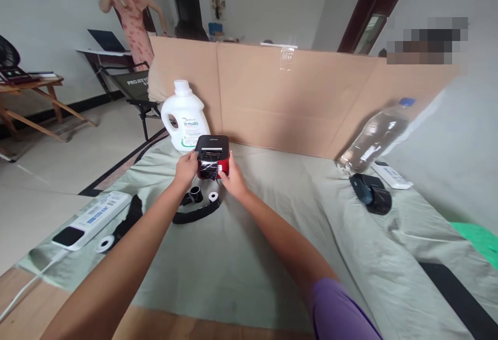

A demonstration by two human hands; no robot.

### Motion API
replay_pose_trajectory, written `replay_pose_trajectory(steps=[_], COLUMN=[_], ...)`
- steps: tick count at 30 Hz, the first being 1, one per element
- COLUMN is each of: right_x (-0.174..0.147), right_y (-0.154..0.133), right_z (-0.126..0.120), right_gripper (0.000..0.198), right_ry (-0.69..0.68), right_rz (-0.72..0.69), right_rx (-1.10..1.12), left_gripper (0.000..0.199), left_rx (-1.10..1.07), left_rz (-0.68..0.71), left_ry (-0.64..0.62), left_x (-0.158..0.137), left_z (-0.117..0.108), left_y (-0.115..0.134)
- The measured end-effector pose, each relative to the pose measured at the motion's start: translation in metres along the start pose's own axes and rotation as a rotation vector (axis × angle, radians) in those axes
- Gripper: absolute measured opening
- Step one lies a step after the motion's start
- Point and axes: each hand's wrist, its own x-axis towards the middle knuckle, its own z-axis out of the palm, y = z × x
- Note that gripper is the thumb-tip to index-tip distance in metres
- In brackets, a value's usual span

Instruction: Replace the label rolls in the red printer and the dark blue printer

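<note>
Held between both hands is a small black and red printer (212, 152), perhaps a label printer, with glossy black film hanging at its front. My left hand (185, 170) grips its left side, fingers closed against it. On the right side, my right hand (234, 178) clasps the casing, its thumb near a small white label at the front. Just below lie a length of black ribbon (194, 214), a small roll with a white core (213, 196) and a short black roll (196, 193) on the grey-green cloth (249, 257).
A white jug (185, 117) stands behind the printer, before a cardboard panel (272, 96). To the left lie a white power strip (93, 220) and a black roll (106, 243). A clear bottle (375, 135) leans at right, near a dark device (368, 189). Two people are beyond the panel.
</note>
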Motion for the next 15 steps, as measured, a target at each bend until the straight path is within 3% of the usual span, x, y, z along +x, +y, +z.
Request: replay_pose_trajectory(steps=[4, 8, 12, 15], right_x=[-0.04, -0.112, -0.181, -0.205], right_y=[-0.01, -0.024, -0.027, -0.021], right_z=[-0.057, -0.119, -0.158, -0.168], right_gripper=[0.085, 0.078, 0.078, 0.081], right_ry=[0.146, 0.2, 0.203, 0.209], right_rz=[-0.092, -0.086, -0.084, -0.06], right_rx=[-0.066, -0.178, -0.318, -0.399], left_gripper=[0.042, 0.045, 0.054, 0.058], left_rx=[-0.018, 0.032, -0.07, -0.108], left_rz=[0.133, 0.154, 0.101, 0.082], left_ry=[-0.128, -0.31, -0.468, -0.519], left_x=[-0.051, -0.135, -0.209, -0.234], left_z=[0.021, 0.031, 0.043, 0.053], left_y=[0.039, 0.068, 0.058, 0.04])
